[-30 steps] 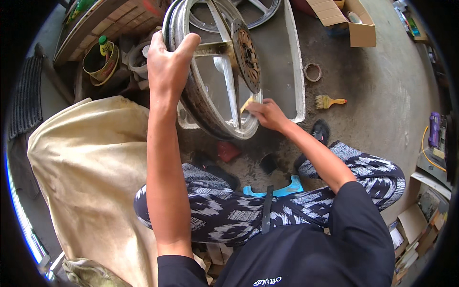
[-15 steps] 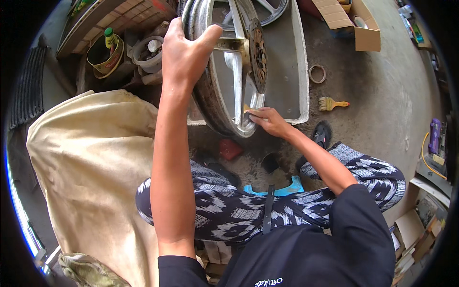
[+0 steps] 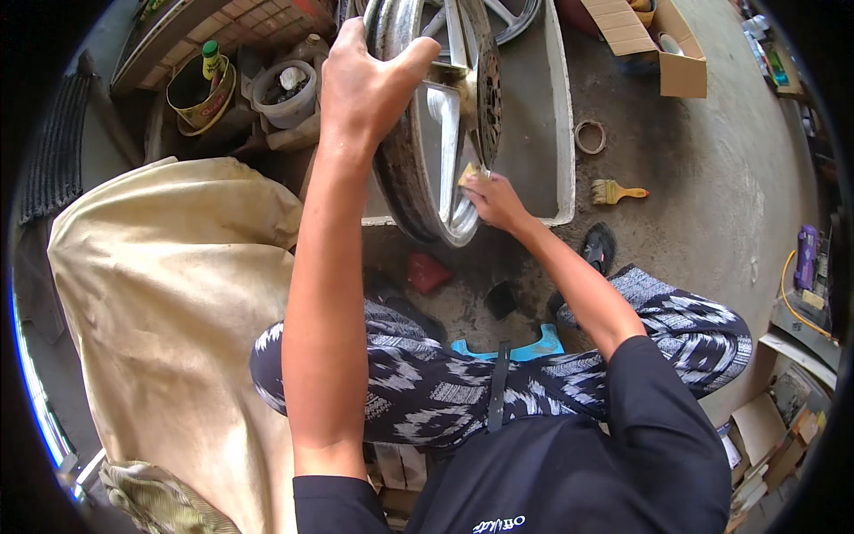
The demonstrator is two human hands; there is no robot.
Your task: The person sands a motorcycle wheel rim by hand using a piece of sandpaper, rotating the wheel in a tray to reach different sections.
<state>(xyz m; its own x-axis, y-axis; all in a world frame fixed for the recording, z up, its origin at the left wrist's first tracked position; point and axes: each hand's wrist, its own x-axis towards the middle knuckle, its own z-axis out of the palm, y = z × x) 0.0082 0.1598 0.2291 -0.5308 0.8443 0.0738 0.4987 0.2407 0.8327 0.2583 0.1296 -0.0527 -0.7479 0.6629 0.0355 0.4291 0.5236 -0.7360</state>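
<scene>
Here's the grey concrete floor (image 3: 734, 169) sweeping out right of the right hand (image 3: 494, 200), darker just below it | left of the left hand (image 3: 369, 93), a grid-patterned panel (image 3: 238, 43); farther out, a dark ribbed sheet (image 3: 55, 147) | lower left, a bright light strip (image 3: 34, 383) glaring!

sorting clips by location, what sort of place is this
Probably a workshop or garage: a spoked metal wheel, another wheel beyond it, and a paintbrush on the stained floor.
</scene>
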